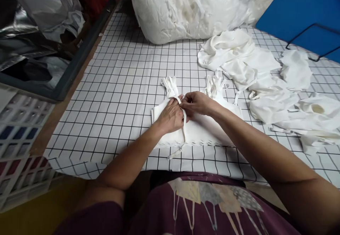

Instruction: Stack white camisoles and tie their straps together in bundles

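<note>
A neat stack of white cloth pieces (204, 132) lies on the gridded table cover (119, 96) in front of me. Bundles of white straps (170, 84) stick out from the stack's far edge. My left hand (170, 116) rests on the left part of the stack, fingers curled on a thin white strap (183, 128) that trails down to the near edge. My right hand (196, 103) meets it from the right and pinches the same strap at its top.
A loose heap of white cloth pieces (265, 75) spreads to the right. A big white bag of cloth (186, 8) stands at the back. A blue board (302, 8) with a black wire frame is at far right. Plastic bags and a crate (39, 33) sit left.
</note>
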### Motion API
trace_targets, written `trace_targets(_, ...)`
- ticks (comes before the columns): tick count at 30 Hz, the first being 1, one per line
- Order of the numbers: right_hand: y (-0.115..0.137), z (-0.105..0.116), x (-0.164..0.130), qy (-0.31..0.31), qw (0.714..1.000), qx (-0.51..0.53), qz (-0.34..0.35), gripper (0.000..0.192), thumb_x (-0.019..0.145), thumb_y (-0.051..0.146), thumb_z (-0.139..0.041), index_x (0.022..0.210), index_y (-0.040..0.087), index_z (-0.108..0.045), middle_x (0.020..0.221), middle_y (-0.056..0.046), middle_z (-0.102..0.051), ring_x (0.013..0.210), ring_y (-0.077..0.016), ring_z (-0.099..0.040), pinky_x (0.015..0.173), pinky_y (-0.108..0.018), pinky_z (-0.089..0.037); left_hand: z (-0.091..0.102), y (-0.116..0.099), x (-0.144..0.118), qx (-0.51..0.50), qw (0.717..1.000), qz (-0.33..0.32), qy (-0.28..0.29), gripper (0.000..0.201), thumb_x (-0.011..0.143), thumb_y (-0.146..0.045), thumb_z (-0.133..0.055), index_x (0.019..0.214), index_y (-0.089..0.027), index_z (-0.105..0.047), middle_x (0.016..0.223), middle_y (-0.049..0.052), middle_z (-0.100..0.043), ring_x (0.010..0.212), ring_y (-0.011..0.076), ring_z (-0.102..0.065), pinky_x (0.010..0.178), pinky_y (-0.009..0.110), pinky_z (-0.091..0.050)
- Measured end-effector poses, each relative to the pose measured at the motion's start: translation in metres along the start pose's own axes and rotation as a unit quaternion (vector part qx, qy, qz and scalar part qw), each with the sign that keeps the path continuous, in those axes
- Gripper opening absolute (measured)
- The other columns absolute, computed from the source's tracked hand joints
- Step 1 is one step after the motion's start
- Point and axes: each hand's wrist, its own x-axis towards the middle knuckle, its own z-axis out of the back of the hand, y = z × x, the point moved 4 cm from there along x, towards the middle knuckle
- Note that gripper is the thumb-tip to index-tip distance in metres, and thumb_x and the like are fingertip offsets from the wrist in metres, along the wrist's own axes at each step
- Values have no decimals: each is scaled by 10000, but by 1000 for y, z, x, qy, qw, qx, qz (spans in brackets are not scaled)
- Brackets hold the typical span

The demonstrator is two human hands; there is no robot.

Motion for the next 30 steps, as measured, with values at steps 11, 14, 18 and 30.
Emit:
trace_targets(11,5,-9,-9,-58,996,-65,24,229,881,355,-614,781,193,-487,733,-36,-621,643,-156,-560,598,-293,-438,1,-2,-2,13,1000,2,-1,338,950,-234,-405,1106,-101,-674,1326,124,-601,1444,303,-298,1206,492,-225)
trace_targets(14,9,-12,-8,-49,997,-60,30,208,899,288,-561,739,192,-469,705,-31,-615,637,-148,-562,609,-288,-440,3,-2,-2,3,1000,2,-13,340,963,-256,-405,1121,-113,-670,1295,121,-623,1396,320,-377,1179,513,-271)
trace_targets(18,7,-7,-15,-81,996,-34,18,205,914,332,-541,779,194,-473,752,-41,-623,677,-156,-565,624,-294,-446,3,-2,-2,-11,1000,-5,-22,404,948,-246,-441,1310,-123,-573,1373,106,-578,1442,308,-317,1193,501,-256)
trace_targets(30,-11,-26,-48,-30,998,57,-16,260,829,391,-654,731,188,-522,654,21,-500,590,-109,-408,546,-262,-325,-2,3,-2,-6,1000,4,18,574,911,-273,-468,1454,-96,-411,1587,133,-312,1494,316,-196,1215,516,-197)
